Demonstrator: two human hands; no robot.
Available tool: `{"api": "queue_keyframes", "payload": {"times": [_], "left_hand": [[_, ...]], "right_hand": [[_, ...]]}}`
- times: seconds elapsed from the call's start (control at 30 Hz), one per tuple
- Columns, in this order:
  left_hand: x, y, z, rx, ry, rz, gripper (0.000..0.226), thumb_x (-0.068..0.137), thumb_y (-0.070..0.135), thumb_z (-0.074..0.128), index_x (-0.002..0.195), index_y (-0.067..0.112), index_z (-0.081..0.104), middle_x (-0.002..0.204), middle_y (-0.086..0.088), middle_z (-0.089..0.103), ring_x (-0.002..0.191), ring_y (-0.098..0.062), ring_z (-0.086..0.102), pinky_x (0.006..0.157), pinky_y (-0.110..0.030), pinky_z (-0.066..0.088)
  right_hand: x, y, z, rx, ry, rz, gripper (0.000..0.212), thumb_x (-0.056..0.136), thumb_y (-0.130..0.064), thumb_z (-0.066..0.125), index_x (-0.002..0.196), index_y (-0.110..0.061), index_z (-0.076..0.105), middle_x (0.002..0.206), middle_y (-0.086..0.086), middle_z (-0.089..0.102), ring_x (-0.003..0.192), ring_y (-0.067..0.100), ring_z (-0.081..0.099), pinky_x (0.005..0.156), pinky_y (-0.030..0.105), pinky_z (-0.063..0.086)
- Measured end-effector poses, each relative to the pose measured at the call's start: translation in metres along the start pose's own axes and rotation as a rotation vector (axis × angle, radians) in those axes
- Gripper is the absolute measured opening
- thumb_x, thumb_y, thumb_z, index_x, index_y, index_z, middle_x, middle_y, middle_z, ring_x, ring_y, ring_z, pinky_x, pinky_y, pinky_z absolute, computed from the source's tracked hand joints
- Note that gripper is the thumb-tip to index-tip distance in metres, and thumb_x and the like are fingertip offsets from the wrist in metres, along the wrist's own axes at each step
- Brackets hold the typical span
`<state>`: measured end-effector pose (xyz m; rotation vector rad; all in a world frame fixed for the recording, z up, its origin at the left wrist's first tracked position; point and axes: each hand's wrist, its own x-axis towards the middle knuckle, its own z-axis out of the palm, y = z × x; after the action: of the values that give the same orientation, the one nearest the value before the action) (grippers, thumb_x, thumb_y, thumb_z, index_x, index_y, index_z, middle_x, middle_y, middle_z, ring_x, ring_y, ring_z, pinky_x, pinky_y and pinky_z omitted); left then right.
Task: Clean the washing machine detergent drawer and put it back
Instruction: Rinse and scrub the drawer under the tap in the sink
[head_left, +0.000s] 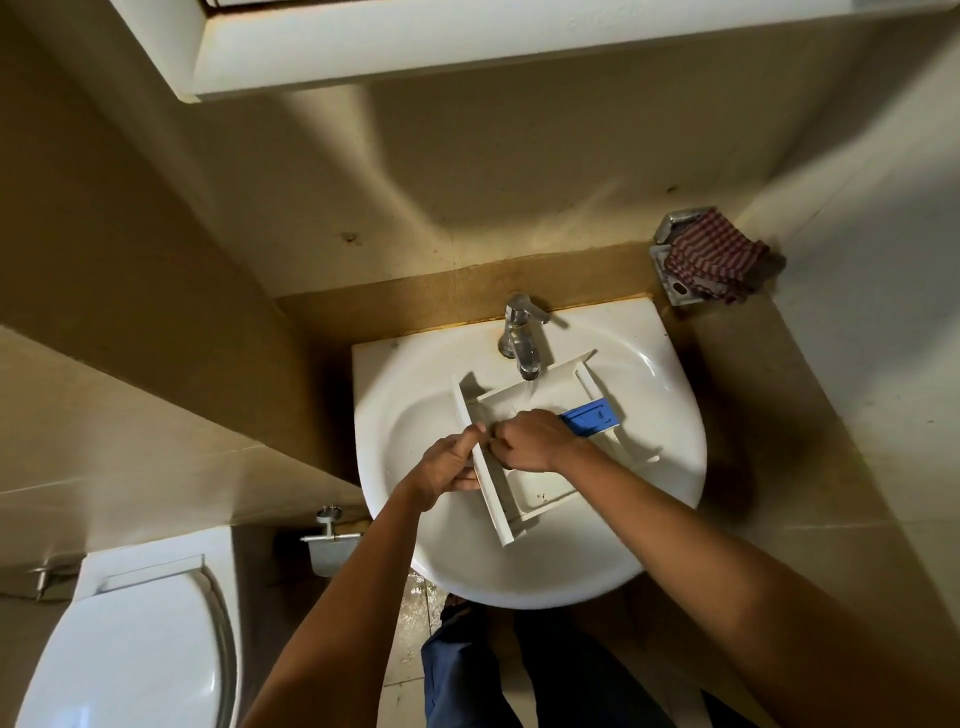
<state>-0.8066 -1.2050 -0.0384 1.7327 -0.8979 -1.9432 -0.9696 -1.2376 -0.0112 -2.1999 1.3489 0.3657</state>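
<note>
Location type: small household bathroom. Identifying fixtures: a white ceramic sink (395, 364) mounted against the wall, with a chrome tap (522, 338) at its rear edge; a white toilet (130, 649), lid down, beside the sink; beige tiled walls (104, 260); a white cabinet (467, 47) overhead. A metal wall fitting (330, 545) near the toilet is possibly a paper holder. A checked cloth (719, 254) lies on a metal soap dish (670, 228).
</note>
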Motion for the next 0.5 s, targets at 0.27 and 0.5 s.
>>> {"api": "queue_keyframes", "payload": {"times": [0.27, 0.5], "left_hand": [[0.004, -0.001, -0.001, 0.01, -0.04, -0.006, 0.047, 0.091, 0.054, 0.053, 0.109, 0.013, 0.067, 0.095, -0.009, 0.076, 0.088, -0.023, 0.073, 0.078, -0.032, 0.059], [0.005, 0.0, 0.001, 0.017, -0.016, -0.026, 0.051, 0.093, 0.052, 0.051, 0.114, 0.007, 0.065, 0.099, -0.013, 0.074, 0.091, -0.024, 0.072, 0.078, -0.031, 0.059]], "right_hand": [[-0.01, 0.057, -0.013, -0.057, 0.13, 0.299, 0.048, 0.1, -0.041, 0.03, 0.112, -0.009, 0.063, 0.119, 0.014, 0.058, 0.115, 0.031, 0.053, 0.087, 0.035, 0.043], [0.015, -0.002, -0.002, -0.103, -0.108, 0.226, 0.046, 0.097, -0.039, 0.028, 0.113, -0.012, 0.063, 0.124, 0.015, 0.059, 0.109, 0.031, 0.056, 0.08, 0.035, 0.041]]}}
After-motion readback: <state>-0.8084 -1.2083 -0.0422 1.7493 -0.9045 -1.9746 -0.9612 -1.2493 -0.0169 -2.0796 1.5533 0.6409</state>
